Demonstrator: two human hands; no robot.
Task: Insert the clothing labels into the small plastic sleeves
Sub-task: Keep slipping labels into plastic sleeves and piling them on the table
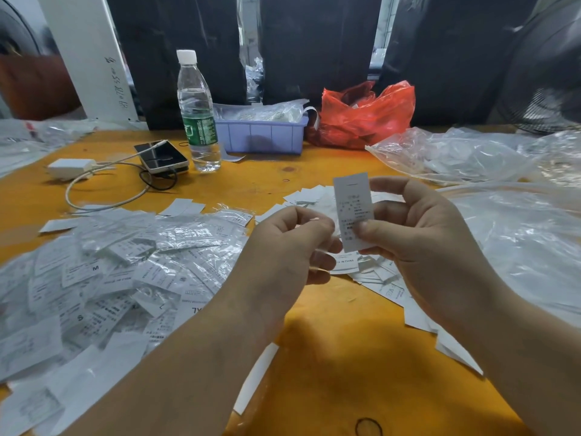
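My right hand (418,228) pinches a white printed clothing label (352,202) upright between thumb and fingers, above the orange table. My left hand (292,243) is just left of it with fingers curled; a thin clear plastic sleeve (327,237) seems to be held in them, but it is hard to make out. A big heap of sleeved labels (125,262) covers the table's left side. Loose bare labels (380,278) lie under and behind my hands.
At the back stand a water bottle (196,111), a phone (162,157) with charger and cable (70,168), a lilac bin (264,133) and a red plastic bag (364,114). Clear plastic bags (503,190) crowd the right side. A fan (547,73) stands at far right.
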